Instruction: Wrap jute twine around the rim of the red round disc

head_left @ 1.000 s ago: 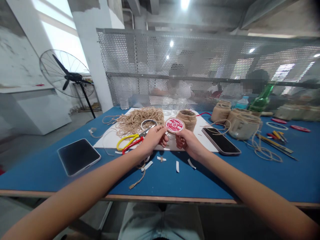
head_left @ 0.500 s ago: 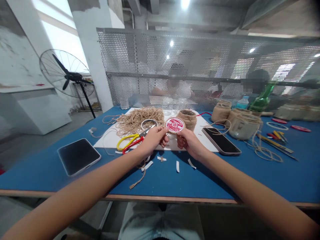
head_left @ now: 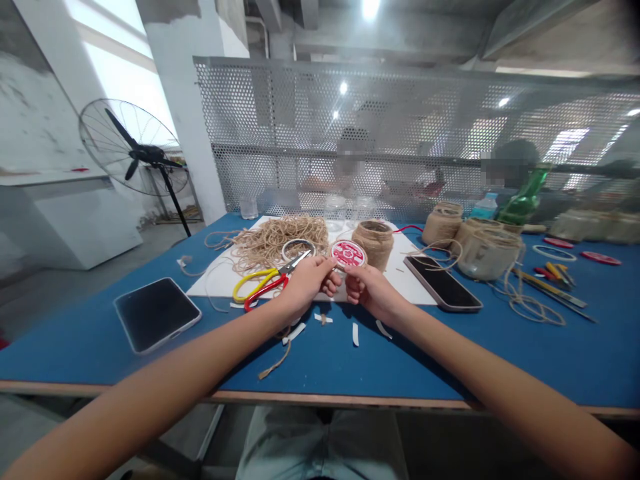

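Both hands, left (head_left: 306, 283) and right (head_left: 367, 288), grip the red lid (head_left: 349, 254); its jar appears unwrapped; four wrapped jars (head_left: 373, 241) stand finished.

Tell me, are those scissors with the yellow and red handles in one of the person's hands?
No, the scissors lie on the white board beside the left hand, while both hands hold a red-topped lid.

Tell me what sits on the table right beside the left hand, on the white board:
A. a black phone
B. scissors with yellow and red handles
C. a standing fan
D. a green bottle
B: the scissors with yellow and red handles lie on the white board just left of the left hand, which with the right hand holds a round red-and-white lid.
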Demonstrator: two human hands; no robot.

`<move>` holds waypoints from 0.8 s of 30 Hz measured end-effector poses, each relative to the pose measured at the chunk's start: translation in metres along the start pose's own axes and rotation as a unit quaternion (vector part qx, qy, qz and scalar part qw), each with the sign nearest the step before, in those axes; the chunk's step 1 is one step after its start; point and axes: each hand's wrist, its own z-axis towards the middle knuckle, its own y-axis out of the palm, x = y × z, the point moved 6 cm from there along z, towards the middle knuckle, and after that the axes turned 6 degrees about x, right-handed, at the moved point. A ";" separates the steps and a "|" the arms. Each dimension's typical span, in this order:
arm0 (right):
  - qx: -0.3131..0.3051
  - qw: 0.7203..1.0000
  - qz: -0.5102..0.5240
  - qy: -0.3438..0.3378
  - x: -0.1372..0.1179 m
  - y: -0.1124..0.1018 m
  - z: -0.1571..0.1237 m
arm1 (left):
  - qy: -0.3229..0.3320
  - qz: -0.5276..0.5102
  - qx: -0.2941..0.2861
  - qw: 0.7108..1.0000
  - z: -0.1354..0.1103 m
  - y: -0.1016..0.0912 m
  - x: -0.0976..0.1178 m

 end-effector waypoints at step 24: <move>-0.070 0.996 -0.002 -0.047 -0.013 0.004 -0.001 | 0.010 0.026 -0.014 1.000 0.002 0.000 0.002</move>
